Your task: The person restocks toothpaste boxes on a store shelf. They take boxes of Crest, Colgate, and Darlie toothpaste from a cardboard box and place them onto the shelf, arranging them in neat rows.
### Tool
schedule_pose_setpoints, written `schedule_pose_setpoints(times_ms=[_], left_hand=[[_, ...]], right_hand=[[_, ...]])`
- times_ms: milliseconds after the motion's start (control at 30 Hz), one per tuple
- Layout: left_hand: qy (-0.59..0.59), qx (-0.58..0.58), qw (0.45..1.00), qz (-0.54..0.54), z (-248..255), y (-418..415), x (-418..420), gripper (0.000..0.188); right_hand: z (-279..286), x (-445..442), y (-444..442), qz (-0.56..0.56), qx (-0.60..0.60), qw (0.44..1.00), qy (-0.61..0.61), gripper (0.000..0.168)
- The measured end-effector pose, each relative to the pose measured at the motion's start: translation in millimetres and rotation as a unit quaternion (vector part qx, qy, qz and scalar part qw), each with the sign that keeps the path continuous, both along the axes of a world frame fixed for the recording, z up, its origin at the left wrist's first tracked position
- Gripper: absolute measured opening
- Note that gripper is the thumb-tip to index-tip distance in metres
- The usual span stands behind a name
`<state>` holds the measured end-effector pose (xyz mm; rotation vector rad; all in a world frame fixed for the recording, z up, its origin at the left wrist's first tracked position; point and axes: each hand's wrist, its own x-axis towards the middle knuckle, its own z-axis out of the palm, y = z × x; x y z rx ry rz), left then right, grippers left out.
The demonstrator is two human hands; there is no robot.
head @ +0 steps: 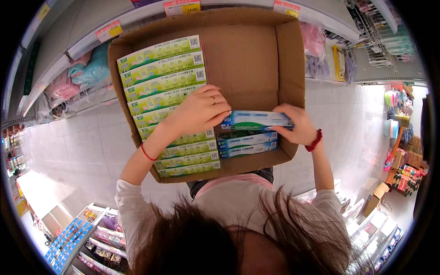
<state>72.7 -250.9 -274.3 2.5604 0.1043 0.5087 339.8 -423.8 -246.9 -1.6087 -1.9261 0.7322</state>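
Observation:
My right hand grips the right end of a blue and white toothpaste box, thumb on the near side and fingers on the far side. The fingertips of my left hand touch that box's left end; whether they grip it is unclear. Under my left wrist, a column of several yellow-green cartons lies packed along the left of an open cardboard box. Some of them are partly covered by my hand and forearm. Just below the held box, more blue toothpaste boxes lie stacked against the near wall.
Behind the cardboard box runs a shelf edge with price tags. Bagged pink and blue goods sit at left, and packaged goods at right. Pale floor tiles show around the box. More shelving stands at lower left.

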Motion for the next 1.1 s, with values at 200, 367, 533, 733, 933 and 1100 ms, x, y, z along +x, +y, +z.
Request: schedule_pose_setpoints(times_ms=[200,367,533,733,933,1100], left_hand=[[-0.163,0.074,0.978,0.106,113,42,-9,0.027],[-0.3,0.313,0.881,0.189,238,92,-18,0.034],[-0.326,0.402,0.805,0.289,275,164,15,0.024],[-0.3,0.358,0.778,0.419,252,188,42,0.026],[-0.382,0.354,0.741,0.424,250,201,48,0.018],[-0.4,0.363,0.726,0.426,249,202,54,0.015]], right_hand=[[94,44,11,-0.059,0.11,0.992,0.008,0.04],[164,77,27,-0.059,0.356,0.928,0.092,0.05],[223,68,79,-0.06,0.488,0.862,-0.122,0.047],[272,47,176,-0.082,0.557,0.803,-0.193,0.04],[312,37,311,-0.048,0.512,0.841,-0.169,0.035],[338,29,442,-0.019,0.487,0.848,-0.208,0.04]])
